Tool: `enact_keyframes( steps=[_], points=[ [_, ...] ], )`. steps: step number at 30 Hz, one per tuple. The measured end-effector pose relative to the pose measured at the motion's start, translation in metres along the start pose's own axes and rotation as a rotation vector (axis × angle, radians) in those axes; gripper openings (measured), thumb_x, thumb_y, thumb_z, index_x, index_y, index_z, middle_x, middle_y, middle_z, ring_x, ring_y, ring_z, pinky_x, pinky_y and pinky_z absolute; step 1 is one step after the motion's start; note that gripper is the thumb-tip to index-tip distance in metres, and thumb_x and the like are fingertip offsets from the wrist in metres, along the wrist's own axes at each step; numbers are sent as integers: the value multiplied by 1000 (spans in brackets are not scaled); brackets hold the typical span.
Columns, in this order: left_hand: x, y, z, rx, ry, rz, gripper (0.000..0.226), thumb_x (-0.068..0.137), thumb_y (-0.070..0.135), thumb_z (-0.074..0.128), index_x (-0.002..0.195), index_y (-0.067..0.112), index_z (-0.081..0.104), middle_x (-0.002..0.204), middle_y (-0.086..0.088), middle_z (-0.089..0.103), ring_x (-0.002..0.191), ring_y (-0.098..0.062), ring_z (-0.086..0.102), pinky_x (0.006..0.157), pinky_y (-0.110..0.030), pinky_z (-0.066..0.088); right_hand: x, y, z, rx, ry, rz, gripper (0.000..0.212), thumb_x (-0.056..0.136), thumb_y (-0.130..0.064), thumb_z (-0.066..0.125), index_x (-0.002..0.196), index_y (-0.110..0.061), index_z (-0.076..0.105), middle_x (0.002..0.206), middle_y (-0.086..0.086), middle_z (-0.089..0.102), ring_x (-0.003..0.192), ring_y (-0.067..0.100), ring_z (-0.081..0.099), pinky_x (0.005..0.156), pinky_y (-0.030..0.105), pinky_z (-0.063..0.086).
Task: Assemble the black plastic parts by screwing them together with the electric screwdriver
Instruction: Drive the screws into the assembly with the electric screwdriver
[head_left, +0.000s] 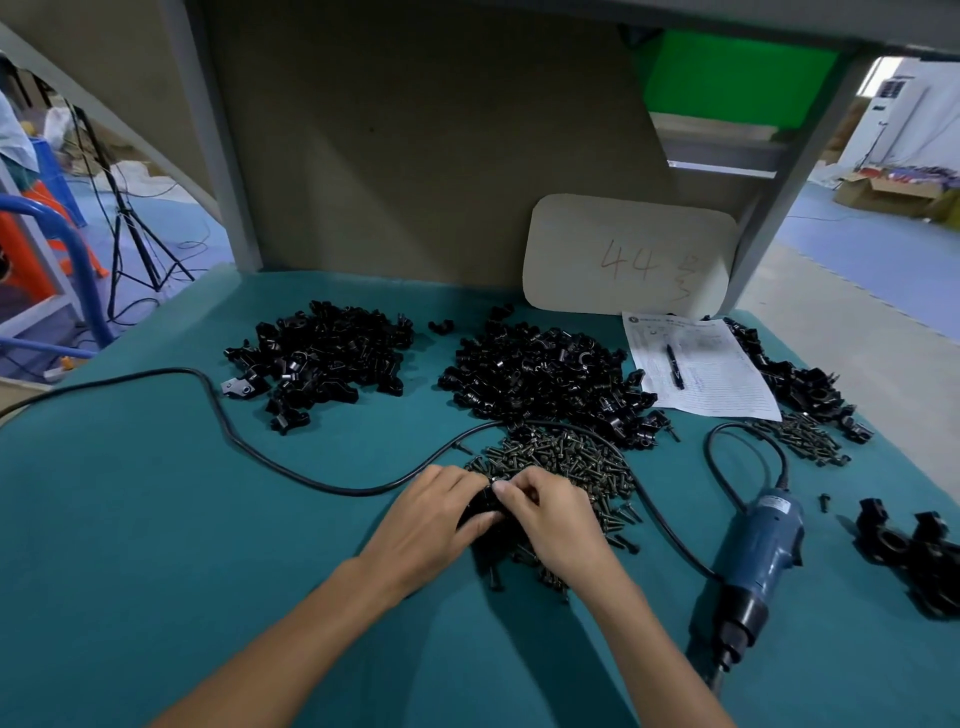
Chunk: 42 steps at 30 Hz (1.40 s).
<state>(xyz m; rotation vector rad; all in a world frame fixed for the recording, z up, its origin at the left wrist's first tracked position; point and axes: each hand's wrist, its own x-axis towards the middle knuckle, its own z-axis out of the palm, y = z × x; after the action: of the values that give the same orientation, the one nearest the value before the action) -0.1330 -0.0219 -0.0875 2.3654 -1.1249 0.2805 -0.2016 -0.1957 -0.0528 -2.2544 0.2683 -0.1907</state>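
Note:
My left hand (426, 525) and my right hand (553, 519) meet over the near edge of a heap of dark screws (566, 457). Between them they grip a black plastic part (480, 506), mostly hidden by the fingers; my right fingertips pinch at its top. The blue electric screwdriver (753, 561) lies on the teal table to the right, untouched, tip pointing toward me. Two big piles of black plastic parts sit farther back, one at the left (322, 358) and one in the middle (540, 379).
The screwdriver's black cord (223, 415) snakes across the teal table (156, 519). A paper sheet with a pen (696, 369) lies back right, beside more parts and screws (800, 436). Assembled black pieces (914, 551) sit at the right edge. A card marked 44 (628, 254) leans on the back wall.

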Motion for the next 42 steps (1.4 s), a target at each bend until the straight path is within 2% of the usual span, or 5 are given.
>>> enact_keyframes(
  steps=[10, 15, 22, 30, 42],
  points=[
    [-2, 0, 1, 62, -5, 9, 41, 103, 54, 43, 121, 20, 58, 109, 5, 58, 94, -15, 46, 89, -29, 40, -3, 4, -4, 158, -104, 63, 24, 104, -36, 56, 92, -18, 66, 84, 2, 68, 73, 12, 64, 65, 30, 57],
    [-1, 1, 0, 76, 2, 33, 43, 102, 52, 42, 119, 17, 59, 106, 2, 59, 90, -18, 46, 85, -32, 43, -3, -1, -2, -89, -84, -3, 35, 106, -44, 48, 83, -18, 54, 72, -6, 56, 63, 9, 49, 55, 26, 35],
    [-2, 2, 1, 86, 16, 37, 42, 103, 51, 46, 118, 15, 60, 105, 1, 60, 88, -18, 48, 84, -31, 44, -2, 4, -9, -96, -116, -42, 41, 108, -41, 45, 76, -16, 47, 66, -5, 47, 60, 11, 43, 55, 30, 31],
    [-2, 1, 1, 63, 15, 24, 38, 103, 49, 47, 118, 16, 59, 105, 1, 59, 88, -18, 47, 83, -32, 43, -1, 7, -13, 101, -199, -47, 6, 104, -25, 58, 101, -23, 62, 93, -1, 69, 76, 9, 67, 76, 35, 59],
    [-3, 3, 0, 124, 70, 29, 40, 101, 51, 48, 115, 16, 61, 95, 1, 56, 81, -18, 45, 77, -29, 40, -3, -4, -13, -249, -99, -104, 48, 107, -51, 36, 77, -18, 52, 66, -4, 55, 59, 11, 49, 53, 29, 32]
  ],
)
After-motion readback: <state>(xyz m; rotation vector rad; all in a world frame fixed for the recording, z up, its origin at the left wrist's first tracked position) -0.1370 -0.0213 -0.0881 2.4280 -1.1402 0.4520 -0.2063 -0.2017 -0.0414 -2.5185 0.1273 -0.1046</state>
